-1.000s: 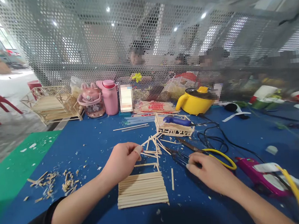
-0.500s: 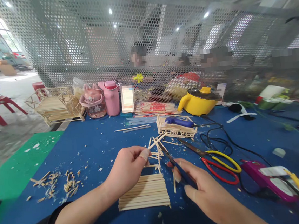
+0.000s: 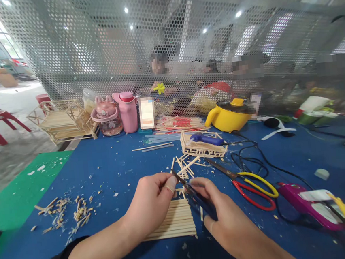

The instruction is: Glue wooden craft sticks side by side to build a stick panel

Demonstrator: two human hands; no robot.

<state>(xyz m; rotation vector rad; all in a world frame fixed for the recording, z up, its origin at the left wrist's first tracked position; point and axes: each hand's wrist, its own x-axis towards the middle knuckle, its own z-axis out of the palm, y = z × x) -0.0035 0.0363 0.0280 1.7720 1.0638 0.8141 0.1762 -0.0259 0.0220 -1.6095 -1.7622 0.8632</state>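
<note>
My left hand (image 3: 156, 200) is closed in a pinch on a thin wooden stick (image 3: 191, 165), which slants up and right from the fingertips. My right hand (image 3: 225, 216) grips a blue-handled cutting tool (image 3: 206, 205); whether it is scissors or pliers I cannot tell. Its dark tip reaches the stick close to my left fingertips. Below my hands lies a flat panel of sticks (image 3: 175, 223) set side by side, partly covered by my left hand. Just beyond the fingers is a small pile of loose sticks (image 3: 185, 161).
Scissors (image 3: 254, 188) with red and yellow handles lie at right, near a magenta device (image 3: 311, 205). A blue glue gun (image 3: 207, 139) rests on a small stick frame (image 3: 205, 152). Wood offcuts (image 3: 81, 213) lie left. Behind stand a pink bottle (image 3: 128, 113) and yellow pot (image 3: 230, 117).
The cutting tool's tip has moved left and down, nearer my left fingertips. My right hand has shifted slightly left, and the held stick sits lower with its far end further right.
</note>
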